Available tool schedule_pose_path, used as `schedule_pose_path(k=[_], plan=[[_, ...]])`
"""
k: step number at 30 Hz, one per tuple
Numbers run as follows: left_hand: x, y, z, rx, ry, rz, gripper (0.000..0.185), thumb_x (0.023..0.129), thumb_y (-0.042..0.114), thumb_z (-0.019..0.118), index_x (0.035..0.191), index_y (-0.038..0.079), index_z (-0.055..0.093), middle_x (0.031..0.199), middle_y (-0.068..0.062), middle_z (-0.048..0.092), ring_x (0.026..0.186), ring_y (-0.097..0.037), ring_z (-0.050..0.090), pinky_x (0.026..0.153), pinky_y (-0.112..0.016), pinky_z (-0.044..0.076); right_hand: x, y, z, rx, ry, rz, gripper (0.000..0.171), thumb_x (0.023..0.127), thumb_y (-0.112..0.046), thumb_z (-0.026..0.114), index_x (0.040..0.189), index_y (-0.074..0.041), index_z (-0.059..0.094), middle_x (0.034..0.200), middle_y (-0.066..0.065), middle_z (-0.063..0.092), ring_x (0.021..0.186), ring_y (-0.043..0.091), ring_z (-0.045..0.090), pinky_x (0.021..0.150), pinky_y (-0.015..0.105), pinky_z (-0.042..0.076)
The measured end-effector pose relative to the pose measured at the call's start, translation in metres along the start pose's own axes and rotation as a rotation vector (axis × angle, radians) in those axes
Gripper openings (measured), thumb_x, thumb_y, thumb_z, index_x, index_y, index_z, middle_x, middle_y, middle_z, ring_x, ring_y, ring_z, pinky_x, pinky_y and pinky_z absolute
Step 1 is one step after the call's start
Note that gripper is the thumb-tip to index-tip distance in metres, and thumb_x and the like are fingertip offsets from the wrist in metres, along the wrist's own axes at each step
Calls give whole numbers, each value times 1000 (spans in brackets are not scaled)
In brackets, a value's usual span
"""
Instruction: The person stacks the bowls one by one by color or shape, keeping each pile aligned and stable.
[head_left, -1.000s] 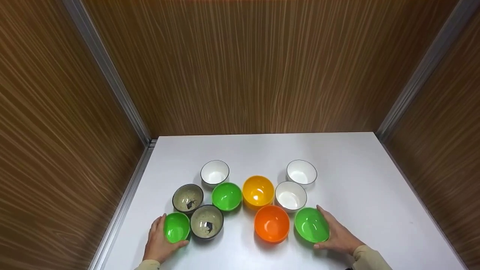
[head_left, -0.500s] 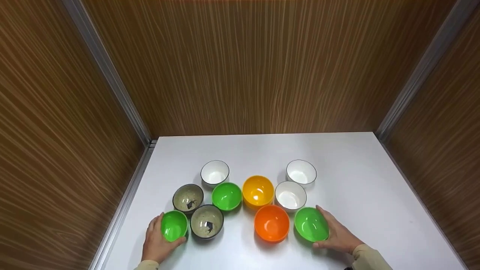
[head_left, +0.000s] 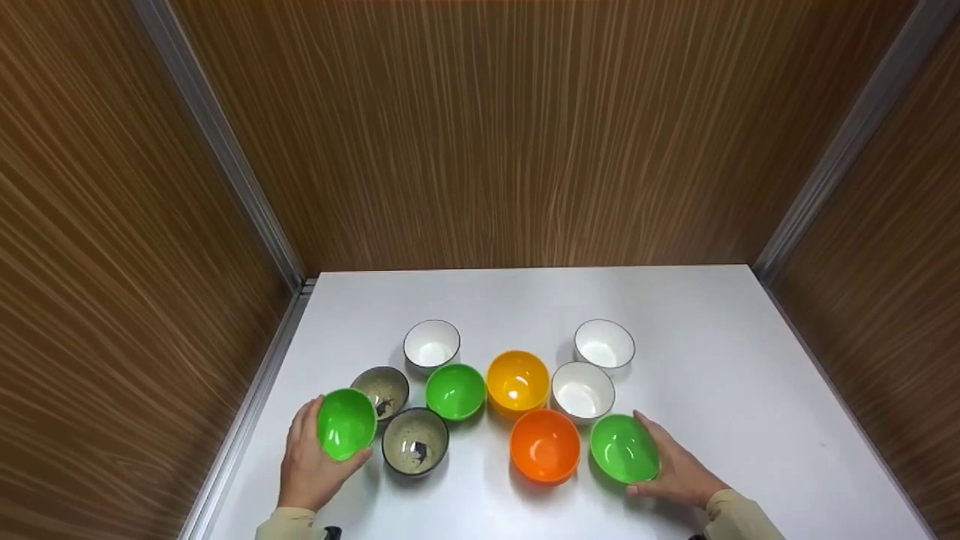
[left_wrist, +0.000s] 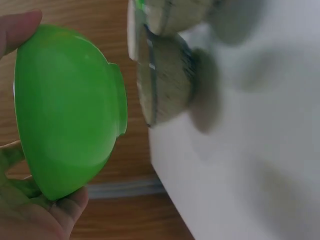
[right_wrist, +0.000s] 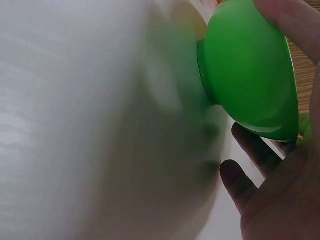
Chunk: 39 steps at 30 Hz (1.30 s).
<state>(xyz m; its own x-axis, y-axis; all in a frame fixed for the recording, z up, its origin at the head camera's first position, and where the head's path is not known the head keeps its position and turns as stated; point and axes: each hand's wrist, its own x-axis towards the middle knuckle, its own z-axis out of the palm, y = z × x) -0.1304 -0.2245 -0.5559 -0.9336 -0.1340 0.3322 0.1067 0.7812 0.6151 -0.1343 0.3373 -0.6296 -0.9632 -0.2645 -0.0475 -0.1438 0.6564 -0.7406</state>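
My left hand [head_left: 311,465] grips a green bowl [head_left: 346,424] by its rim, thumb on the near side and fingers on the far side. In the left wrist view that green bowl [left_wrist: 70,110] is off the table, its foot showing. A speckled grey bowl [head_left: 382,390] is partly hidden behind it, and a second grey bowl [head_left: 415,442] stands to its right. At the right, my right hand [head_left: 675,469] holds another green bowl [head_left: 624,448] between thumb and fingers. In the right wrist view this green bowl [right_wrist: 250,70] is low at the tabletop; whether its foot touches is unclear.
An orange bowl [head_left: 545,447] stands left of the right-hand green bowl. Behind are a yellow bowl [head_left: 517,382], a third green bowl [head_left: 455,392] and white bowls [head_left: 583,391]. Wood-grain panels [head_left: 480,135] rise around the white table [head_left: 712,337].
My left hand has lifted its green bowl and moved it away from me, over the edge of the farther grey bowl. My right hand and its bowl have barely moved.
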Motion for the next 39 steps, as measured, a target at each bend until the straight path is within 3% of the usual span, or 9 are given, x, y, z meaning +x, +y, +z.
schedule_pose_path(k=[6,18,24,30,39], plan=[[8,40,4,-34,33,171,115,50,40,93,144,1,37,142,-21,39,124,-39,44,92,-62,46,0,0,1,23,-14,46,129,57,-45,90,154,-9,13,154,22,24,138,47,24,107,68,21],[12,122,37,-105,-56,451,117,49,50,91,143,6,39,144,-11,40,124,-31,48,95,-50,48,0,0,1,26,-14,58,129,58,-43,90,154,-7,11,154,25,22,136,50,24,106,69,22],[11,153,62,-114,-178,519,115,55,57,86,146,11,35,148,-9,35,128,-29,44,93,-47,50,-1,1,0,28,-12,48,128,57,-45,90,153,-8,14,154,24,23,136,50,25,105,69,22],[9,178,88,-117,-308,570,114,58,53,87,148,14,30,150,-8,33,132,-26,40,101,-45,44,1,2,0,27,0,12,127,57,-43,90,153,-7,16,153,25,25,135,49,27,105,69,23],[-7,213,137,-29,-425,680,113,61,61,81,149,14,29,152,-9,30,136,-22,36,105,-41,41,1,3,3,8,15,0,128,56,-45,90,152,-5,16,150,27,29,133,50,31,105,68,25]])
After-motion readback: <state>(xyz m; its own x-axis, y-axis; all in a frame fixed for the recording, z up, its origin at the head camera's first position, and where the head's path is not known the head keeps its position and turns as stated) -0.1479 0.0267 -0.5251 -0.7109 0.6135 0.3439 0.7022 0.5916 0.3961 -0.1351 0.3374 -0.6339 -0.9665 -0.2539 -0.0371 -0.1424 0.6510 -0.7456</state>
